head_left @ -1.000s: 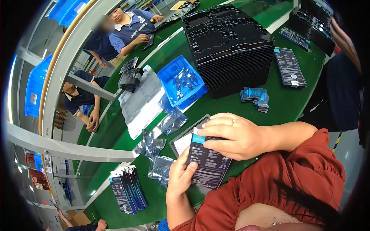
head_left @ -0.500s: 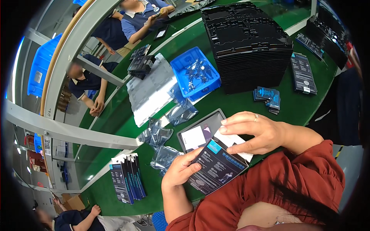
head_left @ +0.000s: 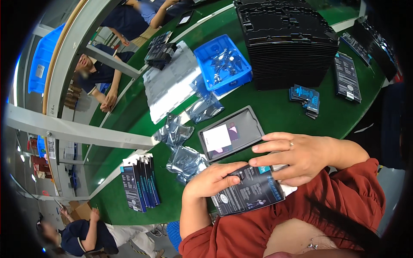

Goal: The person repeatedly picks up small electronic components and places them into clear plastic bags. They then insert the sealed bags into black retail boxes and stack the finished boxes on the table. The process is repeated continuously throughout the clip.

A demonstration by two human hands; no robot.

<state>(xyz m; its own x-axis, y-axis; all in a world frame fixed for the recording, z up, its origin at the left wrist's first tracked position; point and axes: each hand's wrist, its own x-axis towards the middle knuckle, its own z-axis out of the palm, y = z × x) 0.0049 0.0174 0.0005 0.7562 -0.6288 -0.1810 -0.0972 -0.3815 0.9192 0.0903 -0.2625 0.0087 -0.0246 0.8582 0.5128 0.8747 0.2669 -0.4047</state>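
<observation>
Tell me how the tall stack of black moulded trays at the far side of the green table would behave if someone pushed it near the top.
The stack of black trays stands many layers high, so a push near the top would probably slide the upper trays or tip them. Each tray looks like thin moulded plastic, so likely light and somewhat flexible alone. Nested together, the stack probably feels heavier and stiffer, and would shift as a block on the green table if pushed low.

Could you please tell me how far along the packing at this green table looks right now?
Done, it seems: a row of dark boxes stands upright at the table edge. In hand: the left hand and right hand hold one dark printed box between them. Left, apparently: the grey tray with a white card, loose foil bags and a small stack of flat packs.
</observation>
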